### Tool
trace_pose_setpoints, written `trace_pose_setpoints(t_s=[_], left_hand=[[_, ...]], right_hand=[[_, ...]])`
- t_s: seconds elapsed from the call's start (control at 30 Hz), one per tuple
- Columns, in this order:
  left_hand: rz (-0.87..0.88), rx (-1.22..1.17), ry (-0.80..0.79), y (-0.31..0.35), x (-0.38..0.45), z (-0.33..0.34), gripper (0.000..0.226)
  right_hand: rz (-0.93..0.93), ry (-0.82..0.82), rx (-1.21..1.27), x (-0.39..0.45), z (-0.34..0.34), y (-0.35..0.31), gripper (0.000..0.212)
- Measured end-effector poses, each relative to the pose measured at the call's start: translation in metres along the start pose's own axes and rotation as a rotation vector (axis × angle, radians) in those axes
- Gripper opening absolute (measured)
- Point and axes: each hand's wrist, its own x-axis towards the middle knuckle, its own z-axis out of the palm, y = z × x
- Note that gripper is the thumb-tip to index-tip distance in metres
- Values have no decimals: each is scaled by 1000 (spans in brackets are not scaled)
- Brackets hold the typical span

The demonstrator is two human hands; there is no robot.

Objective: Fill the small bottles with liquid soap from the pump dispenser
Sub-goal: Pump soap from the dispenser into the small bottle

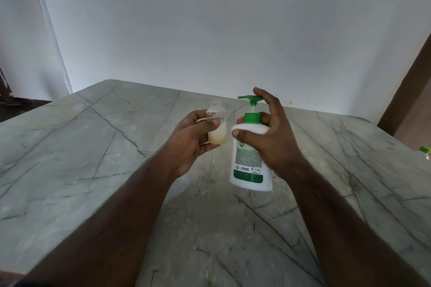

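The small bottle (216,126), clear and uncapped, is held above the middle of the desk (93,147), towards its far edge. Pale yellowish soap fills roughly its lower third; the rest is empty. Just beside it, on its right and not touching it, the pump dispenser (250,158) is also lifted off the desk and tilted, its white body topped by a green collar and a green pump head (250,98) whose spout points left, towards the bottle but above and a little short of its open neck.

The step in hand looks like pumping soap into this bottle, part-way done. The next move calls for bringing the neck directly under the spout tip before pressing down, since the opening is narrow (a stray squirt would run down the outside).

The left hand (193,140) is wrapped round the small bottle, thumb across its front and fingers behind. The right hand (268,137) clasps the dispenser at its shoulder, thumb on the front, other fingers round the back, with the forefinger raised and curled over the pump head, seemingly resting on it. At the desk's right edge a green-capped item (426,152) is barely visible.
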Motion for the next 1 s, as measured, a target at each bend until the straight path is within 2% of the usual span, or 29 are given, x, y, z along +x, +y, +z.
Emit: trace_pose_setpoints(t_s=[0.2, 0.33, 0.53, 0.73, 1.0], left_hand=[[16, 21, 14, 2, -2, -1, 55], [30, 56, 7, 2, -3, -1, 51], [56, 96, 57, 1, -2, 0, 65], [106, 326, 142, -3, -1, 3, 61], [53, 361, 37, -5, -2, 3, 54]], right_hand=[[21, 0, 10, 0, -1, 1, 90], [20, 1, -20, 0, -1, 1, 90], [13, -8, -39, 0, -1, -1, 90], [19, -12, -40, -1, -1, 0, 91], [12, -24, -76, -1, 0, 1, 91]])
